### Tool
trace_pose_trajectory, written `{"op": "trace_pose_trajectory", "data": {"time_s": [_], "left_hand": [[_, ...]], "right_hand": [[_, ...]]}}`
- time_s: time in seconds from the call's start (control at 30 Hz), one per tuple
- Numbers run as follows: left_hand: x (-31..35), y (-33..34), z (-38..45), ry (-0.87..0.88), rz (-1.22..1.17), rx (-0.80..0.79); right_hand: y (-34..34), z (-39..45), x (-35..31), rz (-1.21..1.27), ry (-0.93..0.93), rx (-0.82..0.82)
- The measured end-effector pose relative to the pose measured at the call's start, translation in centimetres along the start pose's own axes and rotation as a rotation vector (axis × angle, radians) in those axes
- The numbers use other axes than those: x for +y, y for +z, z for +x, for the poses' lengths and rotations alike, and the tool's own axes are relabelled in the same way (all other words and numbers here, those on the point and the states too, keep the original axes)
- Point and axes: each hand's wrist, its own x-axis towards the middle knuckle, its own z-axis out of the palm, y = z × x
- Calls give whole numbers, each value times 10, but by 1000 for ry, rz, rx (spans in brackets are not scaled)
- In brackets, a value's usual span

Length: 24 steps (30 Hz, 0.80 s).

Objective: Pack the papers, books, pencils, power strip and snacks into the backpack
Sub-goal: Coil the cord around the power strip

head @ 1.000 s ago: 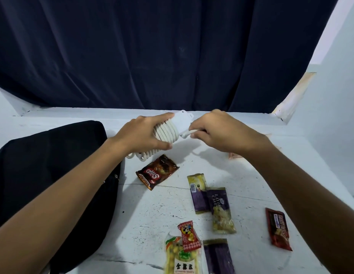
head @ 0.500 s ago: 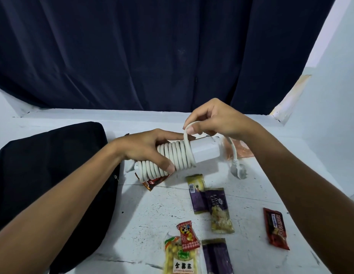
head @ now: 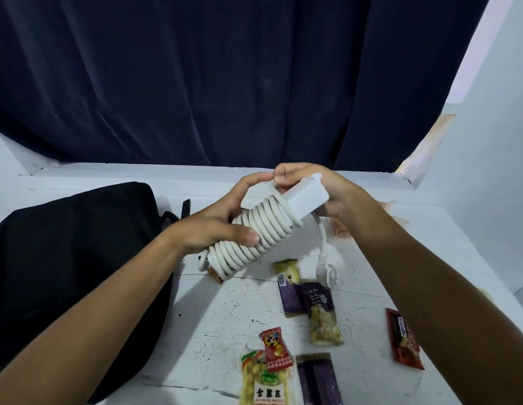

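My left hand (head: 216,229) grips the coiled power strip (head: 263,229) above the table, right hand (head: 309,185) pinching the cord's last loop, so I should wind tight (plug (head: 327,273) dangling) before the backpack (head: 73,258).

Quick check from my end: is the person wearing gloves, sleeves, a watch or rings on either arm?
No. The left hand and right hand are bare, with no gloves. Both forearms are uncovered as far as the picture's edge, so no sleeve shows. No watch, band or ring is visible. The left thumb's nail looks short and unpainted.
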Motion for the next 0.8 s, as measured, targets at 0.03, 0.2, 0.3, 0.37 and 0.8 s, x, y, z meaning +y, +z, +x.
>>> {"op": "trace_pose_trajectory", "data": {"time_s": [0.03, 0.2, 0.3, 0.37, 0.8], "left_hand": [[0, 2, 0, 26, -58, 1], [1, 7, 3, 69, -277, 40], [-1, 5, 5, 78, -292, 106], [-3, 3, 6, 64, -252, 154], [-11, 10, 7, -1, -249, 190]], "right_hand": [[0, 1, 7, 68, 3, 8], [-1, -5, 27, 318, -165, -70], [-2, -8, 31, 362, -241, -229], [2, -10, 30, 264, -247, -166], [25, -20, 28, -171, -233, 338]]}}
